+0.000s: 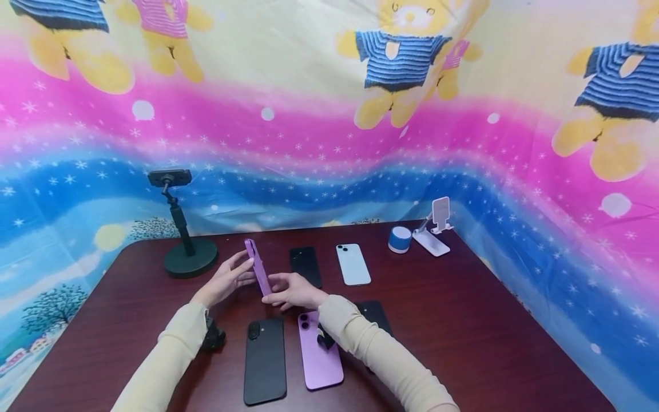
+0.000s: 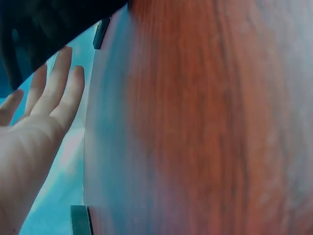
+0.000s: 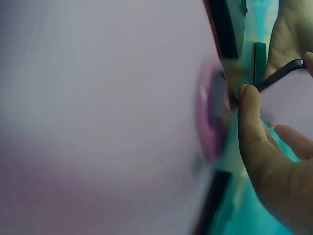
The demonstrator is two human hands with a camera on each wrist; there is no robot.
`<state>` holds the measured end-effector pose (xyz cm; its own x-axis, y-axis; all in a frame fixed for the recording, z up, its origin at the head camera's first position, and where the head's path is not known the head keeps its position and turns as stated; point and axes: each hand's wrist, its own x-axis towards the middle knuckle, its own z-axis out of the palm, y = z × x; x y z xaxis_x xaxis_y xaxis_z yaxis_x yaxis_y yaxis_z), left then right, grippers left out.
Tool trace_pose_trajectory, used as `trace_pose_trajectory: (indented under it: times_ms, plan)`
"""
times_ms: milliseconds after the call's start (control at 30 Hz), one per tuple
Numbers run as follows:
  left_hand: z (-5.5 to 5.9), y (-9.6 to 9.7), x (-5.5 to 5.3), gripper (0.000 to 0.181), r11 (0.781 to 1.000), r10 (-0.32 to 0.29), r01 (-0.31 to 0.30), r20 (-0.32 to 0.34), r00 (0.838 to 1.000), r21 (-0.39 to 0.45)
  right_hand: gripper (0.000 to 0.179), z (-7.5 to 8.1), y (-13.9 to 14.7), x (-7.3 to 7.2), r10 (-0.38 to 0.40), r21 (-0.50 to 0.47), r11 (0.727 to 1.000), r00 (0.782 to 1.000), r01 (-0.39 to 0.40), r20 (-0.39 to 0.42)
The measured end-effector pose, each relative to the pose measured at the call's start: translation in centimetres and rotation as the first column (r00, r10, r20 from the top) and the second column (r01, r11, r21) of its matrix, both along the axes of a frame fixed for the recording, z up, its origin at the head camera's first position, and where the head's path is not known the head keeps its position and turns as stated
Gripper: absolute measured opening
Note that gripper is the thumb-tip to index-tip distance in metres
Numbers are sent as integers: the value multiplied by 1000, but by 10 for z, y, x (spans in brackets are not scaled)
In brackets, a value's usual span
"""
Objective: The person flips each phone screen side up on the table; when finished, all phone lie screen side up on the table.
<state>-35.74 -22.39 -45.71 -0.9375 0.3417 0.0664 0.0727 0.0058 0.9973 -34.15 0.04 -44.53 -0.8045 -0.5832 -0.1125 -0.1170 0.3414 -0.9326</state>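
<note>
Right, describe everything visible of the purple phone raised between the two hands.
The purple phone is slim and smooth-looking, with a dark camera detail near its upper end. It is tilted above the dark red table, nearly edge-on to the head camera, its upper end leaning left in that view. The right hand pinches its lower end; the left hand is beside its upper part, the thumb apparently touching it.

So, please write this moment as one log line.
held phone: purple, tilted | right hand: pinches its lower end | left hand: touches its upper part
</note>
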Motion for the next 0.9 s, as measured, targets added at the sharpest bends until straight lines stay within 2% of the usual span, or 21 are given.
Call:
trace_pose_trajectory:
  times_ms: [100,200,300,400,467,533,667,767,800,900]
  plan:
    - [2,2,0,67,999,36,-36,0,999,6,71,9,1,0,26,110,994,981,-5,-193]
    - [3,5,1,68,996,92,-92,0,996,-19,80,16,-1,2,77,182,983,931,-12,-357]
    - [4,8,1,68,987,156,-155,11,988,-47,88,20,-3,6,133,240,971,874,-19,-467]
    - [5,12,1,69,976,215,-213,41,976,-49,90,22,-7,10,148,275,962,840,1,-522]
    - [5,14,1,70,970,240,-238,61,969,-42,90,23,-9,13,144,279,960,824,18,-547]
    - [6,15,2,72,967,254,-251,73,965,-39,90,23,-10,15,140,276,961,811,28,-568]
    - [8,16,3,75,963,268,-265,83,960,-50,88,24,-11,16,157,305,950,757,59,-635]
    - [10,16,5,75,963,269,-264,90,959,-60,87,24,-11,16,169,318,945,729,70,-664]
    - [11,16,6,75,963,268,-264,90,959,-61,87,24,-11,15,171,323,944,726,73,-666]
    - [13,13,8,76,964,265,-260,92,960,-61,86,23,-11,14,170,321,945,744,63,-646]
